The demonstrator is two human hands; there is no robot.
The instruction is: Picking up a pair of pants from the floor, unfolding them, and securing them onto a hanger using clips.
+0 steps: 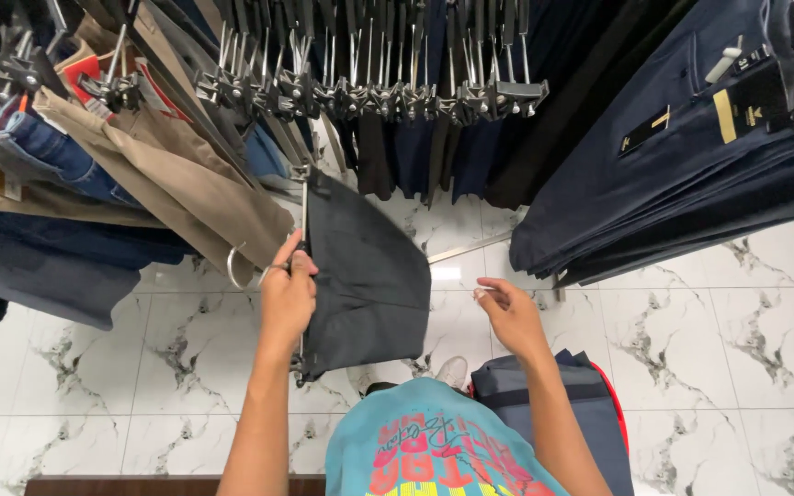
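Left hand clamped round the metal clip hanger carrying dark grey trousers — right hand just beside them, fingers loosely curled, holding nothing.

A row of trousers on clip hangers runs across the top of the frame, with more hung trousers fanning into the upper left and a thick bank of hung trousers filling the upper right. Just below the row, at centre, one pair of trousers hangs on a metal hanger; the left hand grips that hanger at its left edge, and the right hand is just to the right of the pair, apart from it. At bottom centre the person's shirt front sits between the two forearms, a bag lies just right of it, and the tiled floor spreads beneath everything.
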